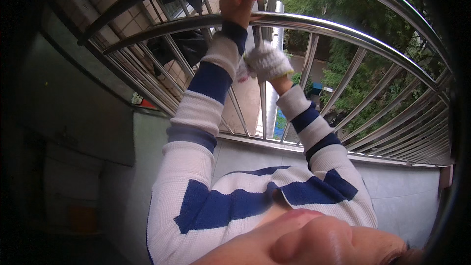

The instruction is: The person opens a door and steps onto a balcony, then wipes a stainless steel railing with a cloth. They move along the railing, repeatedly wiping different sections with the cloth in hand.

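My left hand [240,3] is bare and reaches over the middle metal rail [316,24] of a balcony railing, its fingers bent near an upright; what its fingers hold, if anything, I cannot tell. Below and to the right, my right hand [270,62] wears a light fluffy glove or mitt with a yellowish edge. It is closed around an upright steel bar [263,106] under that rail. Part of the fluffy cloth shows left of the bar.
Curved steel railing with many uprights runs across the front and right. A red item [148,103] lies by the railing's left foot. Dark cloth or plastic [189,46] is beyond the bars, beside a tiled wall [128,14]. Trees [368,77] and ground are far below.
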A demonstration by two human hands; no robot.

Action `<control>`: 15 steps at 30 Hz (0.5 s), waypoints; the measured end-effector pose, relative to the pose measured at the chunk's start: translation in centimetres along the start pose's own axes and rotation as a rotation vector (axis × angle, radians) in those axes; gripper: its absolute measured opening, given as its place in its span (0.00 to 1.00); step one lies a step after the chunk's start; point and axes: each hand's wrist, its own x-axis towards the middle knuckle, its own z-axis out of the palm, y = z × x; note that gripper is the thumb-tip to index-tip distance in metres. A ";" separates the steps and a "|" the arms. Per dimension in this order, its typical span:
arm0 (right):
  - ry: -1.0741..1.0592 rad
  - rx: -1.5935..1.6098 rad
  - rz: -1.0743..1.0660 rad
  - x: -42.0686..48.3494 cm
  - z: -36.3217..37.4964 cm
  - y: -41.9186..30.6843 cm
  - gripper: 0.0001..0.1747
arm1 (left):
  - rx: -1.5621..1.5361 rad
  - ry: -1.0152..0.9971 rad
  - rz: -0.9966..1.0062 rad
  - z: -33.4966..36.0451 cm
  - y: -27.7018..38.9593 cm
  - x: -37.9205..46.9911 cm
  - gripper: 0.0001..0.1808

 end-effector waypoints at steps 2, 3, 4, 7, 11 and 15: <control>-0.586 0.177 0.296 -2.2 0.4 -1.7 0.16 | -0.074 0.118 -0.079 -0.9 0.3 -2.6 0.14; -0.838 0.287 0.535 -2.9 0.9 -2.7 0.15 | -0.142 0.165 -0.079 -1.7 0.5 -4.2 0.12; -0.909 0.370 0.627 -4.1 0.8 -3.3 0.16 | -0.047 0.133 -0.040 -2.7 0.7 -6.1 0.11; -1.309 0.414 0.616 -6.2 0.3 -5.1 0.19 | -0.017 -0.037 -0.074 -7.4 1.7 -13.9 0.12; -1.295 0.597 0.295 -5.6 -0.8 -6.5 0.20 | -0.058 -0.111 -0.605 -14.6 2.9 -25.2 0.12; -0.651 0.375 0.344 -0.8 0.1 -4.4 0.22 | -0.098 0.077 -0.858 -21.7 4.9 -35.0 0.11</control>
